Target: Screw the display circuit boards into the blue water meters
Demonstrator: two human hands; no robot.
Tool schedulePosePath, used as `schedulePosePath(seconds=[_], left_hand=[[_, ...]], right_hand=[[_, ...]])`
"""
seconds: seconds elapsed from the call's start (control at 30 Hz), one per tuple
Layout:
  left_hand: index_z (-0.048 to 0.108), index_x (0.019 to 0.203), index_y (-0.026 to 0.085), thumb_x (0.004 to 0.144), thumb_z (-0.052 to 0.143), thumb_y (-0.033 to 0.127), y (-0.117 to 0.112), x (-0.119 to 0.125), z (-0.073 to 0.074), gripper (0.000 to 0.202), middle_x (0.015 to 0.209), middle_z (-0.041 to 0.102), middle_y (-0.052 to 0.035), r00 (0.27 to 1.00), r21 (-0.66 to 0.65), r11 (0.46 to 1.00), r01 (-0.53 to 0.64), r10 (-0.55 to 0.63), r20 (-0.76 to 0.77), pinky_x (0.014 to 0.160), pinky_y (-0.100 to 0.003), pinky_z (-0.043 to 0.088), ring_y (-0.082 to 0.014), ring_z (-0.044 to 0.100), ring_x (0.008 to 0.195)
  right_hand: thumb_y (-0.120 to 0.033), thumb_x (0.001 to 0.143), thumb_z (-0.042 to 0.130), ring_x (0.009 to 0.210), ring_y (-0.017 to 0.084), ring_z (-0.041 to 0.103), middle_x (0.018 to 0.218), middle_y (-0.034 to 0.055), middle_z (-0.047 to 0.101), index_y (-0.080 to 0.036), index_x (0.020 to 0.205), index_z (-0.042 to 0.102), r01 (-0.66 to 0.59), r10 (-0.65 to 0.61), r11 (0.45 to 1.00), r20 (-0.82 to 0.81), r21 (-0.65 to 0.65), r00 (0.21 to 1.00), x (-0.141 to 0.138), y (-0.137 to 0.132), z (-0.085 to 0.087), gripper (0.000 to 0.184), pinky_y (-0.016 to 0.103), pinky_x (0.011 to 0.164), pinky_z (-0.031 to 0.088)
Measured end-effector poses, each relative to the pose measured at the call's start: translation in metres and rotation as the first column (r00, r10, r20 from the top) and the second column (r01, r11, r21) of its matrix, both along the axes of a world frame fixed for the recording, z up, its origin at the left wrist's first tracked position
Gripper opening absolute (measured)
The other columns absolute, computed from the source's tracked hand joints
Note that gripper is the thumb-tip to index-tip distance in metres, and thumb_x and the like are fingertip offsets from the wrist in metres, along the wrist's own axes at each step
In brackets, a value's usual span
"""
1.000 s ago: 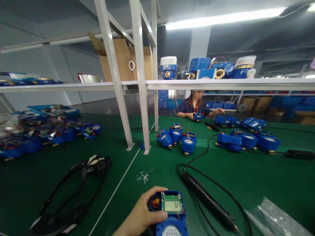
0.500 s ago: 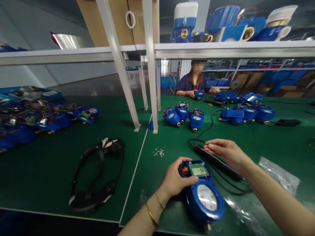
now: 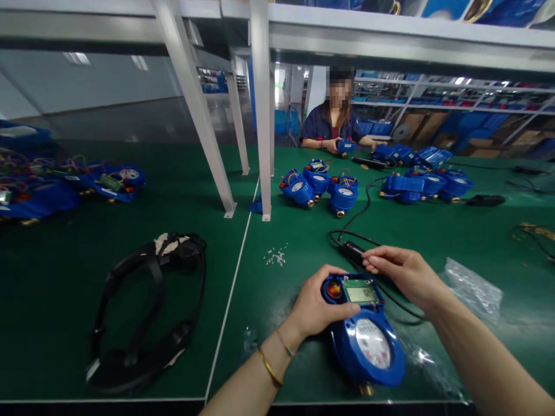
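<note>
My left hand point(image 3: 318, 303) grips a blue water meter point(image 3: 373, 341) by its upper end, thumb lying across the top. The meter's housing is uncovered at that end, showing a small display on a circuit board point(image 3: 361, 292); below sits a round dial. To its right, my right hand point(image 3: 401, 271) is closed, thumb and fingertips pinched together; whatever they hold is too small to make out. Right behind those fingertips lies a black electric screwdriver point(image 3: 353, 252) with a cable, partly covered by the hand. Tiny white pieces point(image 3: 276, 256) are scattered left of the meter.
A black head strap point(image 3: 147, 312) lies to the left. Several blue meters point(image 3: 342, 193) stand farther back, others point(image 3: 108, 182) at far left. Shelf posts point(image 3: 261, 115) rise from the green table. Plastic bags point(image 3: 472, 289) lie at right. A co-worker point(image 3: 332, 124) sits opposite, holding a meter.
The view has tilted down. My right hand has its fingers pinched more tightly, close to the screwdriver. My left hand keeps its grip on the water meter.
</note>
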State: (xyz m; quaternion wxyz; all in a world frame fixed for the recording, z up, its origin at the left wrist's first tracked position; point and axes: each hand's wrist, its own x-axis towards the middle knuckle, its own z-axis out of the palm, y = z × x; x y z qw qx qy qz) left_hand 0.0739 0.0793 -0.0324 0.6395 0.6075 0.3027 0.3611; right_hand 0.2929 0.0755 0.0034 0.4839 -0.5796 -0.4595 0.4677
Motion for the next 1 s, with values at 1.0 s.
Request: schedulePosePath(seconds=[1.0], left_hand=[[0.062, 0.109, 0.020, 0.061, 0.083, 0.031, 0.014, -0.007, 0.003, 0.054, 0.103, 0.069, -0.0068, 0.996, 0.073, 0.994, 0.082, -0.079, -0.047, 0.086, -0.042, 0.050, -0.0245, 0.065, 0.092]], right_hand=[[-0.040, 0.060, 0.089, 0.055, 0.008, 0.048, 0.065, 0.0038, 0.058, -0.012, 0.075, 0.071, -0.295, 0.287, 0.921, -0.068, -0.253, 0.956, 0.010, 0.019, 0.022, 0.037, 0.020, 0.052, 0.043]])
